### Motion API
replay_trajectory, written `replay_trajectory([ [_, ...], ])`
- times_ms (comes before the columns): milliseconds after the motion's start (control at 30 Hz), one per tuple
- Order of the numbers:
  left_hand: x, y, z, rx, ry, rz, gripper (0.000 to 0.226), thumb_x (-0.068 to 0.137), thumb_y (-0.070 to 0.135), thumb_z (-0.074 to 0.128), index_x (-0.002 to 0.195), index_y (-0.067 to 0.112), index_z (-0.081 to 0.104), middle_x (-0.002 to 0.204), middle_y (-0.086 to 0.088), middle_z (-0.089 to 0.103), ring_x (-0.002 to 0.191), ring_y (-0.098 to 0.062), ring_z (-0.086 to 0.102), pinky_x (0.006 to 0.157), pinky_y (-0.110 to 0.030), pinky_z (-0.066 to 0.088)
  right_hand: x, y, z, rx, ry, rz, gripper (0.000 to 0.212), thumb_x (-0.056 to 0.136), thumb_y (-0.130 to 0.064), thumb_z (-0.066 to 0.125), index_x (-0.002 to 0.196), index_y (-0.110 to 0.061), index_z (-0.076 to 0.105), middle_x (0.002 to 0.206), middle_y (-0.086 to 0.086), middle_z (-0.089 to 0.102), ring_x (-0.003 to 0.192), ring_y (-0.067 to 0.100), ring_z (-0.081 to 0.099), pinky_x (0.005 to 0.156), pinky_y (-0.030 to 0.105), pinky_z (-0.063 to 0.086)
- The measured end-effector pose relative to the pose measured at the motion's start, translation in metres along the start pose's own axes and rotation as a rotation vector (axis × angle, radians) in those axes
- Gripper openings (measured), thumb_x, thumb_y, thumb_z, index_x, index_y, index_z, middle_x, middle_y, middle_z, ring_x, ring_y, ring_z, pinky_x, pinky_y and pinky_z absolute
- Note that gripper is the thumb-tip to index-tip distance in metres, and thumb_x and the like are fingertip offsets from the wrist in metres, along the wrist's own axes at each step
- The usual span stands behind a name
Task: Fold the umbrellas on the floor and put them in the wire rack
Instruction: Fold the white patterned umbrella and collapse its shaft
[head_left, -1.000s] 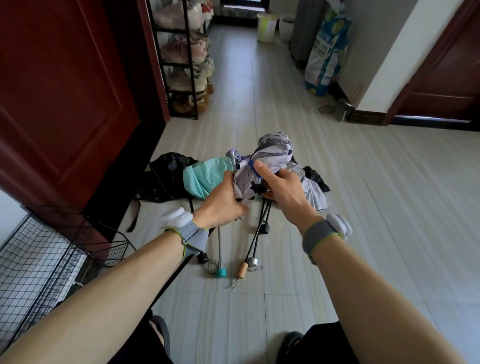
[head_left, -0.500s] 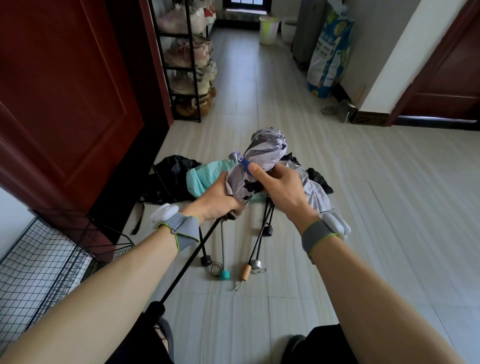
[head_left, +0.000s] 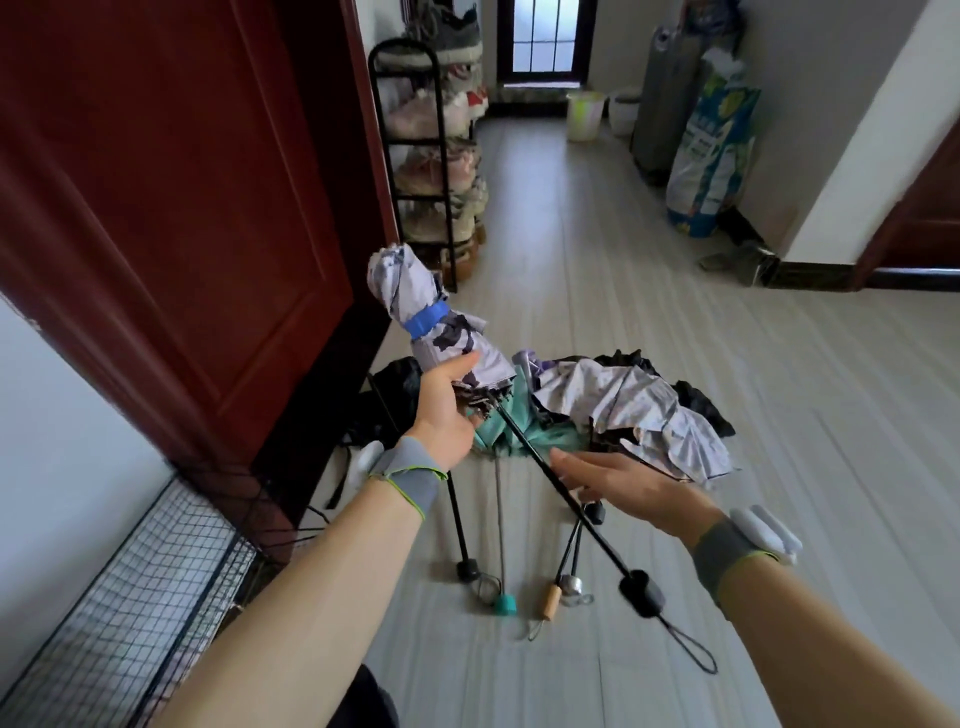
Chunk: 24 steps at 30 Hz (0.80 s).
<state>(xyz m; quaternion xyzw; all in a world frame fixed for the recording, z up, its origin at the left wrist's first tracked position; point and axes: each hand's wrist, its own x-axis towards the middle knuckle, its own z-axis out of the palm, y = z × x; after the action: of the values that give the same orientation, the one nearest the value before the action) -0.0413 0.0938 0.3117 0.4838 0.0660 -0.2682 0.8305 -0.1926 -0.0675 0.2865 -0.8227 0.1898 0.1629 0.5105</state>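
My left hand (head_left: 447, 410) grips a grey patterned umbrella (head_left: 415, 301), rolled up and bound with a blue strap, held tilted in the air. Its black shaft is still extended and runs down to a black handle (head_left: 643, 592) near the floor. My right hand (head_left: 618, 483) hovers open just right of the shaft, holding nothing. Behind them several unfolded umbrellas lie in a pile on the floor: a teal one (head_left: 506, 434), a pale patterned one (head_left: 639, 410) and black ones (head_left: 395, 384). The black wire rack (head_left: 130, 613) stands at the lower left against the wall.
A dark red door (head_left: 171, 208) stands to the left. A black shoe rack (head_left: 431, 156) full of shoes is behind it. A printed sack (head_left: 711, 150), a grey cylinder and buckets line the far right wall. Loose umbrella handles (head_left: 504, 603) lie on the floor in front.
The strap is now wrapped around the rolled umbrella. My left hand has lifted it up and leftwards, and my right hand has let go and dropped beside the shaft.
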Motion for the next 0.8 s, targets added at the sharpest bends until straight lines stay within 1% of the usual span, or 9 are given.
replay_trajectory([
  [67, 0.004, 0.0, -0.005, 0.023, 0.029, -0.04, 0.006, 0.089, 0.028, 0.067, 0.088, 0.022, 0.067, 0.086, 0.001, 0.066, 0.076, -0.017, 0.06, 0.075, -0.032, 0.041, 0.004, -0.005, 0.005, 0.002, 0.059, -0.01, 0.051, 0.101, -0.063, 0.041, 0.115, -0.022, 0.069, 0.102, -0.003, 0.071, 0.087, 0.013, 0.064, 0.074, 0.021, 0.049],
  [167, 0.006, 0.005, -0.017, 0.076, -0.081, -0.108, 0.015, 0.088, 0.042, 0.067, 0.091, 0.027, 0.066, 0.105, 0.003, 0.066, 0.1, -0.016, 0.06, 0.093, -0.041, 0.04, 0.011, -0.009, 0.006, -0.155, 0.273, -0.055, 0.053, 0.103, -0.061, 0.038, 0.094, -0.021, 0.072, 0.074, -0.004, 0.061, 0.075, 0.017, 0.06, 0.075, 0.034, 0.049],
  [300, 0.016, 0.015, -0.043, 0.019, -0.031, -0.1, 0.036, 0.08, 0.053, 0.073, 0.104, 0.026, 0.068, 0.116, -0.001, 0.062, 0.117, -0.026, 0.06, 0.103, -0.044, 0.043, 0.01, -0.005, 0.002, -0.404, 0.497, -0.083, 0.057, 0.098, -0.07, 0.036, 0.075, -0.023, 0.059, 0.07, -0.005, 0.063, 0.073, 0.02, 0.063, 0.07, 0.035, 0.052],
  [400, 0.022, 0.02, -0.054, -0.048, -0.08, -0.066, 0.047, 0.089, 0.05, 0.068, 0.118, 0.013, 0.07, 0.123, -0.013, 0.071, 0.11, -0.032, 0.069, 0.096, -0.042, 0.056, 0.008, -0.002, 0.005, -0.454, 0.453, -0.086, 0.052, 0.096, -0.07, 0.042, 0.078, -0.026, 0.062, 0.073, -0.006, 0.064, 0.076, 0.019, 0.063, 0.074, 0.036, 0.055],
  [500, 0.027, 0.018, -0.061, -0.054, 0.008, -0.002, 0.029, 0.091, 0.039, 0.066, 0.096, 0.012, 0.074, 0.109, -0.016, 0.074, 0.093, -0.031, 0.074, 0.071, -0.036, 0.062, 0.01, -0.006, 0.01, -0.479, 0.471, -0.148, 0.044, 0.097, -0.063, 0.047, 0.092, -0.028, 0.072, 0.08, -0.009, 0.068, 0.085, 0.019, 0.063, 0.087, 0.039, 0.05],
  [567, 0.034, 0.02, -0.067, -0.1, 0.099, 0.08, 0.024, 0.078, 0.03, 0.069, 0.092, 0.012, 0.074, 0.116, -0.019, 0.069, 0.097, -0.034, 0.071, 0.074, -0.037, 0.06, 0.013, -0.01, 0.01, -0.552, 0.662, -0.149, 0.041, 0.098, -0.058, 0.044, 0.093, -0.032, 0.074, 0.089, -0.012, 0.067, 0.102, 0.022, 0.059, 0.1, 0.042, 0.035],
  [667, 0.039, 0.022, -0.079, -0.122, 0.183, 0.123, 0.04, 0.057, 0.031, 0.071, 0.092, 0.014, 0.076, 0.117, -0.017, 0.068, 0.101, -0.037, 0.069, 0.08, -0.039, 0.057, 0.006, -0.012, -0.01, -0.518, 0.874, 0.005, 0.042, 0.099, -0.054, 0.038, 0.104, -0.033, 0.074, 0.116, -0.007, 0.069, 0.126, 0.026, 0.046, 0.112, 0.048, 0.024],
  [733, 0.038, 0.024, -0.089, -0.141, 0.214, 0.124, 0.042, 0.057, 0.032, 0.07, 0.094, 0.015, 0.075, 0.117, -0.015, 0.069, 0.104, -0.037, 0.069, 0.079, -0.038, 0.057, 0.003, 0.0, -0.026, -0.462, 0.908, 0.113, 0.041, 0.098, -0.052, 0.039, 0.114, -0.032, 0.072, 0.128, -0.004, 0.066, 0.13, 0.027, 0.044, 0.112, 0.049, 0.027],
  [800, 0.037, 0.027, -0.097, -0.155, 0.219, 0.137, 0.033, 0.065, 0.031, 0.067, 0.094, 0.017, 0.074, 0.121, -0.015, 0.07, 0.106, -0.035, 0.07, 0.076, -0.036, 0.058, 0.003, 0.016, -0.04, -0.235, 0.921, 0.174, 0.039, 0.095, -0.05, 0.044, 0.115, -0.029, 0.071, 0.12, 0.002, 0.069, 0.122, 0.031, 0.052, 0.102, 0.043, 0.04],
])
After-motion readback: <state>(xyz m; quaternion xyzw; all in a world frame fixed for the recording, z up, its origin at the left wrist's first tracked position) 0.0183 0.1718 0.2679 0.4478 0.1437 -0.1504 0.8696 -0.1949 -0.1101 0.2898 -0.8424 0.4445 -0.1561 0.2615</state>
